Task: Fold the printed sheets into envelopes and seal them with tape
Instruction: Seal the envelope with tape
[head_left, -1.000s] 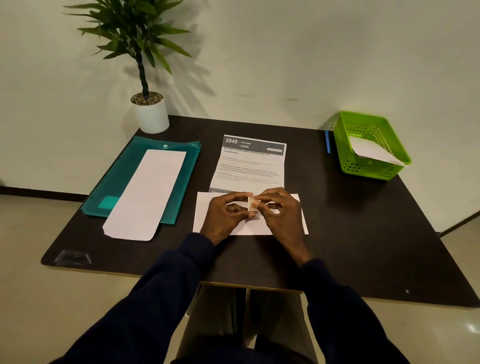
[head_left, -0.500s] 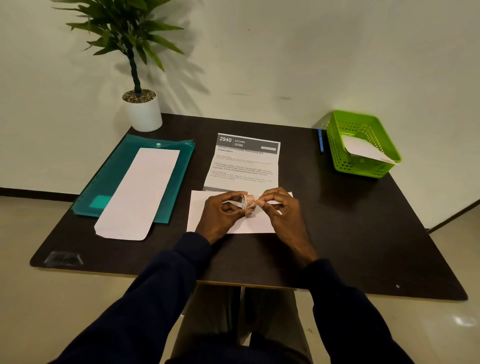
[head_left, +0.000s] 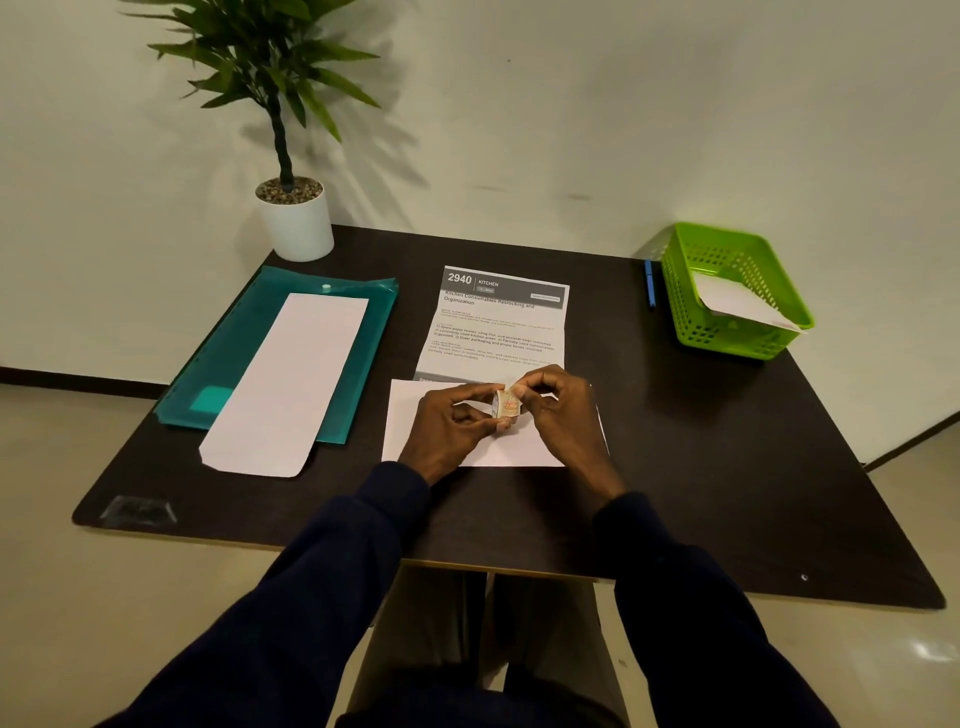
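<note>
Turned since a second ago: tape roll (head_left: 505, 404), rim now facing up, hole toward left hand (head_left: 451, 427). Grips roll with curled left fingers; pinches at rim with right hand (head_left: 558, 410), thumb and forefinger closed, probably hunting for the free end. Sits over folded lower flap of printed sheet (head_left: 498, 332), near its midline. Strip likely to pull rightward, across sheet's width.

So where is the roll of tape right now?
In the head view the tape roll is near the middle of the table, held between the left hand and right hand, over the folded-up lower part of the printed sheet.
</note>
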